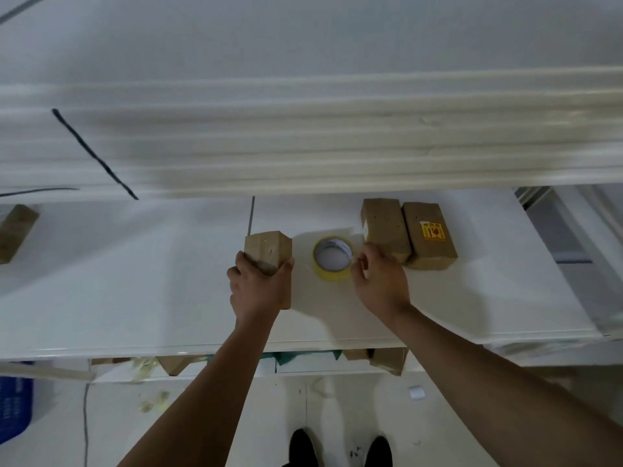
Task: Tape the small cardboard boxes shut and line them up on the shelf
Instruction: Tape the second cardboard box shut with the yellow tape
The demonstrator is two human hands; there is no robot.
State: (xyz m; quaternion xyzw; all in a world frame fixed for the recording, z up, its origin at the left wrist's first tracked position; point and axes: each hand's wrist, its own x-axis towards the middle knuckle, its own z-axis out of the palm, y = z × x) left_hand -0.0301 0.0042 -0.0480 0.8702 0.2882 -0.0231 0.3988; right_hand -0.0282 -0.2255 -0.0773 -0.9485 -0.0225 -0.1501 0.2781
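Taping looks to be the step in hand. The left hand point(259, 288) grips the small cardboard box point(268, 251) from its near end, fingers and thumb curled round its sides, holding it down on the white shelf point(135, 281). The right hand point(381, 281) has curled fingers at the rim of the yellow tape roll point(332, 276), just beside that box; whether they pinch a loose tape end I cannot tell. Two more boxes point(386, 227) point(429, 234) lie side by side behind it. The next move likely calls for freeing the tape end and drawing it across the box's flaps.

L hand point(258, 288), R hand point(381, 281), arms point(219, 382) bare; blk shoes point(303, 448).
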